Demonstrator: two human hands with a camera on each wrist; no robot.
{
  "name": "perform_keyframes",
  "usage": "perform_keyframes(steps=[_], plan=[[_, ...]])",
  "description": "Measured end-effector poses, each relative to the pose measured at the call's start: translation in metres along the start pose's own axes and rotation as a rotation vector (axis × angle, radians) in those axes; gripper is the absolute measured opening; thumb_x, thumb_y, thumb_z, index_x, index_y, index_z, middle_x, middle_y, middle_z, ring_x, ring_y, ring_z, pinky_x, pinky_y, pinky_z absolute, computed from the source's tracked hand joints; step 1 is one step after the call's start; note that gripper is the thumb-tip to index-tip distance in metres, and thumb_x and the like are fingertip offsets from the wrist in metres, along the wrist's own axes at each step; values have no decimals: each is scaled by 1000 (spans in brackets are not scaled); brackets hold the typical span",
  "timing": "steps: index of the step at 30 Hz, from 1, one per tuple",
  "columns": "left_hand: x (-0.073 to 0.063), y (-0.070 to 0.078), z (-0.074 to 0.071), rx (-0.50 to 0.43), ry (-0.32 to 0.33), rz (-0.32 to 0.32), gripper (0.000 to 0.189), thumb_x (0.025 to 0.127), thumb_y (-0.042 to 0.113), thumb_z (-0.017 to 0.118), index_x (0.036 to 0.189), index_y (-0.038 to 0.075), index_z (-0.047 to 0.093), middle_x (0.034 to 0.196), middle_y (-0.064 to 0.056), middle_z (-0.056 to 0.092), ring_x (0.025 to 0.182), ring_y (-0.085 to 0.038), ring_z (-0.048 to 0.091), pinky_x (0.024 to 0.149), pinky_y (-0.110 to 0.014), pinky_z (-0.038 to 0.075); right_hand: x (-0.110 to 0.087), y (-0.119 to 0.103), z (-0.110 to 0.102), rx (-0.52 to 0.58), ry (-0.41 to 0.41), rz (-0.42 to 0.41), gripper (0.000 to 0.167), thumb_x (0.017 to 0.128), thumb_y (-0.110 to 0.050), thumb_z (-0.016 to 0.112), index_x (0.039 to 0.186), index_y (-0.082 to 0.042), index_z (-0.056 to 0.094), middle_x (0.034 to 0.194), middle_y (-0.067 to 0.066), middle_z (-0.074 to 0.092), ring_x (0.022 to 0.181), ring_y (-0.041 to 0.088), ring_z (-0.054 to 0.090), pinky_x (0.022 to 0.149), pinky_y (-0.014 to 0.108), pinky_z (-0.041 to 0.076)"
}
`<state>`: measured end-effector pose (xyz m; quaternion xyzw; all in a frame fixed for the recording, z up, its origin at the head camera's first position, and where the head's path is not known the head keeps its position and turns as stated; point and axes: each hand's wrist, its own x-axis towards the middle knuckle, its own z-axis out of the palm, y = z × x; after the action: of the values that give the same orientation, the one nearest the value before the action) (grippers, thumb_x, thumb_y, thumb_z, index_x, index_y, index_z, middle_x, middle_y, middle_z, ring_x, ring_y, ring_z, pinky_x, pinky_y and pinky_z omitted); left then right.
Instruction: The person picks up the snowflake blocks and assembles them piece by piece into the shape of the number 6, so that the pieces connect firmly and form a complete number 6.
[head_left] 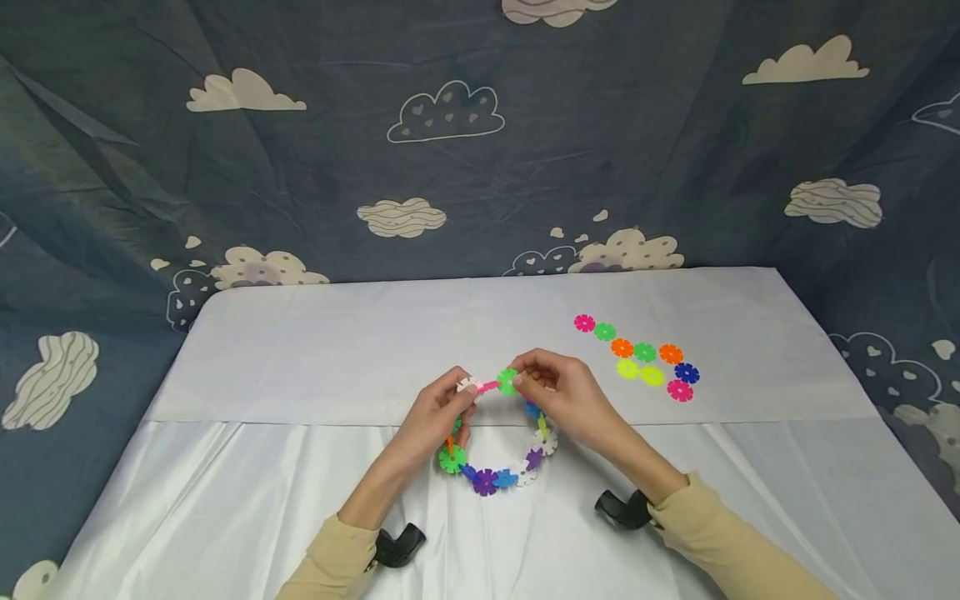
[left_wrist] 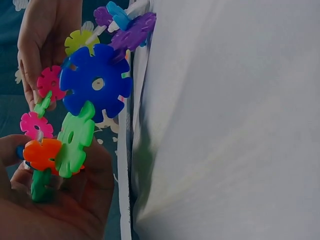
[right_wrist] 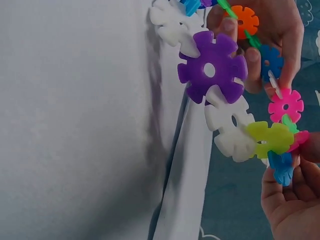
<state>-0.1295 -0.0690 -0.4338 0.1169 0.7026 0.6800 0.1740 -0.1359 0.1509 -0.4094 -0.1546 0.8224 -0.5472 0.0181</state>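
Observation:
Both hands hold up a ring of slotted plastic snowflake discs (head_left: 486, 482), linked edge to edge in several colours. At the ring's far left, my left hand (head_left: 435, 412) pinches the part with a white disc (head_left: 468, 384). My right hand (head_left: 570, 396) grips a green disc (head_left: 507, 382) at the far right of the ring. Between the two hands runs a pink disc (head_left: 488, 386), seen edge-on. In the left wrist view, a large blue disc (left_wrist: 80, 70) hangs above the left fingers. The right wrist view shows a purple disc (right_wrist: 220, 55) between two white ones.
Several loose discs (head_left: 622, 347) in pink, green, orange, yellow and blue lie flat at the table's back right. A white cloth (head_left: 300, 350) covers the table. Behind it hangs a dark curtain (head_left: 480, 183) with cloud prints. Black wrist devices (head_left: 400, 546) sit at both cuffs.

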Motion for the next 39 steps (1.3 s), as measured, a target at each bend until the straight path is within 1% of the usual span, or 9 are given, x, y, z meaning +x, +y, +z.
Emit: perform_keyframes(steps=[4, 11, 14, 19, 22, 26, 32, 35, 39], plan=[[-2, 3, 0, 33, -15, -13, 29, 105, 26, 50, 108, -2, 52, 75, -11, 46, 51, -23, 48, 50, -25, 41, -4, 0, 1, -8, 7, 7, 8, 94, -9, 67, 101, -13, 69, 85, 8, 64, 71, 20, 61, 64, 29, 54], [-10, 21, 4, 104, -45, -16, 16, 106, 15, 45, 98, 2, 52, 73, -30, 44, 51, -28, 45, 49, -25, 35, -7, 1, 1, -49, 0, 3, 10, 93, -7, 68, 99, -15, 69, 84, 3, 64, 73, 18, 62, 65, 30, 54], [-11, 22, 5, 125, -55, -2, 16, 106, 14, 44, 96, 4, 52, 67, -26, 40, 49, -29, 43, 47, -24, 34, -7, 2, 0, -53, -12, -8, 11, 93, -6, 68, 99, -14, 70, 85, 3, 64, 76, 19, 62, 67, 30, 54], [-9, 13, 4, 175, -77, 17, 19, 106, 19, 45, 101, 1, 48, 55, -11, 39, 46, -23, 40, 45, -24, 32, -8, 5, 1, -38, -37, -10, 11, 93, -5, 68, 101, -12, 70, 89, 2, 65, 80, 22, 63, 69, 29, 54], [-7, 11, 3, 185, -82, 35, 22, 106, 23, 45, 103, 1, 48, 53, -11, 40, 45, -21, 40, 45, -25, 32, -10, 6, 1, -27, -26, -12, 12, 92, -5, 68, 100, -14, 69, 88, 1, 65, 78, 24, 63, 67, 28, 54], [-5, 9, 3, 143, -46, 37, 24, 105, 26, 48, 101, 2, 51, 60, -18, 44, 49, -23, 43, 46, -25, 34, -11, 6, 2, -15, -8, -25, 12, 93, -7, 69, 101, -16, 69, 87, 0, 64, 78, 23, 64, 67, 30, 55], [-4, 6, 2, 78, 55, 61, 14, 102, 19, 55, 98, 5, 55, 73, -21, 53, 55, -24, 48, 49, -26, 41, -13, 4, -3, -128, -8, -52, 20, 92, -14, 72, 110, -21, 70, 97, -9, 67, 86, 15, 61, 71, 35, 55], [-4, 6, 2, 68, 74, 82, 11, 102, 19, 56, 98, 9, 55, 75, -20, 54, 58, -23, 50, 52, -27, 45, -16, 5, -10, -178, -21, -62, 27, 91, -14, 72, 117, -20, 69, 102, -10, 68, 90, 13, 61, 74, 36, 55], [-4, 6, 3, 70, 69, 118, 12, 101, 21, 58, 99, 9, 56, 75, -19, 55, 60, -24, 51, 53, -29, 47, -23, 13, -27, -222, -26, -58, 31, 92, -10, 71, 122, -16, 67, 107, -6, 69, 95, 12, 63, 81, 37, 55]])
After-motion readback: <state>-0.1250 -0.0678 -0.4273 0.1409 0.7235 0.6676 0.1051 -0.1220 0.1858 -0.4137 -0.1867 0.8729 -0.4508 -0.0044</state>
